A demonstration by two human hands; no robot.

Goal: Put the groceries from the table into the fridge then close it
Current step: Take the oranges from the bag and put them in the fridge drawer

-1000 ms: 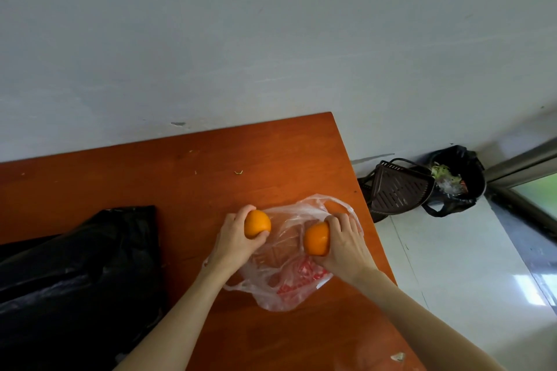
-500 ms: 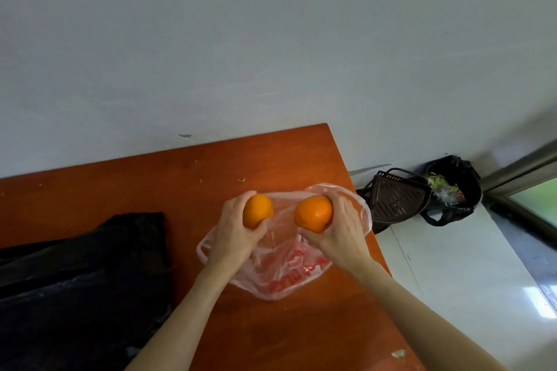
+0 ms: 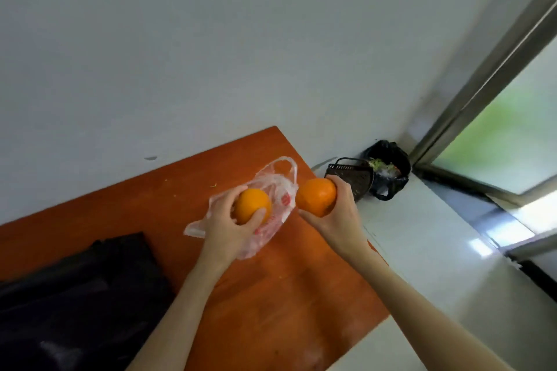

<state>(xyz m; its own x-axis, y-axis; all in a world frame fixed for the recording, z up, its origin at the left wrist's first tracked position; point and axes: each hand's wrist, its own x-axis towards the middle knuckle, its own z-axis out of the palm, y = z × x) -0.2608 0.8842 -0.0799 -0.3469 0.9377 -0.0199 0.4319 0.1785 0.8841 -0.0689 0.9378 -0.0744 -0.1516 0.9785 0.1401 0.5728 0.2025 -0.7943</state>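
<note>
Oranges now lifted clear of the thin clear plastic bag [image 3: 271, 202] at twelve o'clock: left hand [image 3: 232, 229] grasps one round orange fruit [image 3: 252, 205], right hand [image 3: 337, 214] the other [image 3: 316, 196], ready for carrying fridgeward.

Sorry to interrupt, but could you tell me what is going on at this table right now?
A person is unpacking groceries. The left hand holds one orange over a thin clear plastic bag that lies on the orange-brown table. The right hand holds a second orange near the table's edge. A black bag lies on the left part of the table. No fridge is in view, so nothing has been put away yet.
</note>
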